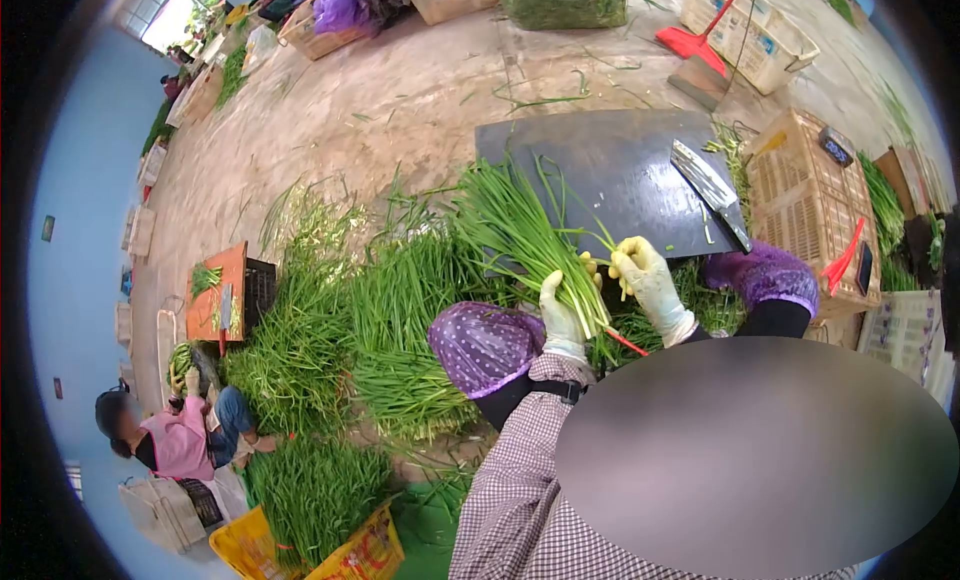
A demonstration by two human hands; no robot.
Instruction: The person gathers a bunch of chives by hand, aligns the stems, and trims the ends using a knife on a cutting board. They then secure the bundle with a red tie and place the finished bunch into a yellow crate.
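Note:
My left hand (563, 315), in a pale glove, is closed around a thick bunch of garlic chives (520, 220). The leaves fan out up and to the left over the board's edge, and the pale stem ends point down to the right. My right hand (645, 280), also gloved, is beside the stems with thumb and fingers pinched on a few loose chive stalks (603, 235). Below the stem ends is a thin red stick-like thing (628, 342), partly hidden. A cleaver (705, 177) with a black handle lies on the dark board (600, 145).
Piled chives (410, 330) lie left of me, more in a yellow crate (385, 550). A beige crate (790, 180) at right bears a small clock (835, 147) and a phone (865, 269). Another person (180, 435) sits at far left by an orange board (215, 290).

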